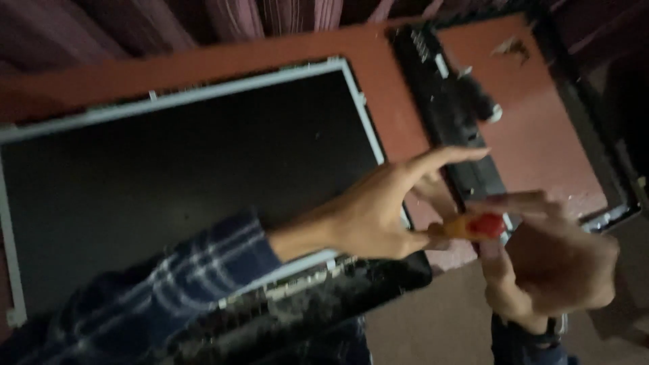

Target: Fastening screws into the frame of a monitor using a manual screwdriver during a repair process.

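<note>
Both my hands meet just above the near edge of the red table (399,88), over the flat screen panel's corner. My right hand (554,263) has its grip closed on a small tool with a yellow and red handle (473,226); my left hand (378,209) pinches its other end, remaining fingers spread. Beneath lies the flat screen panel (182,176), bare of its frame, a strip of electronics (297,290) exposed. Farther off, the black frame (595,155) and a black strip (453,101) lie detached, so stripping looks well along.
</note>
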